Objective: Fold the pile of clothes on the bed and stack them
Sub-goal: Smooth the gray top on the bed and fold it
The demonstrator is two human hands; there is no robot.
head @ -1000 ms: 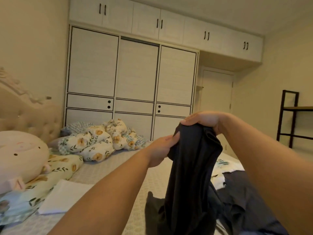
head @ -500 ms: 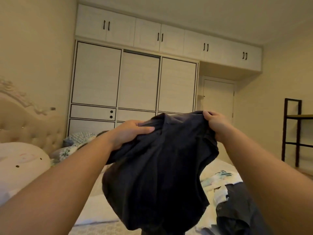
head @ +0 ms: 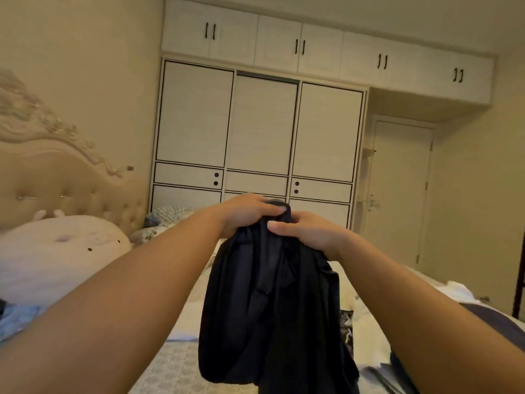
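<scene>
Dark garment (head: pixel 272 302): hangs bunched above the bed (head: pixel 170 362), top edge gathered; left hand (head: pixel 244 213) and right hand (head: pixel 309 233) both grasp it, likely aligning edges for folding

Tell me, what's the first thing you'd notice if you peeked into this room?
Right in the middle, a dark garment hangs bunched in the air, gripped at its top by the left hand and the right hand close together. Behind stands a big white wardrobe, and at the left a pale round plush toy lies by the tufted headboard.
</scene>
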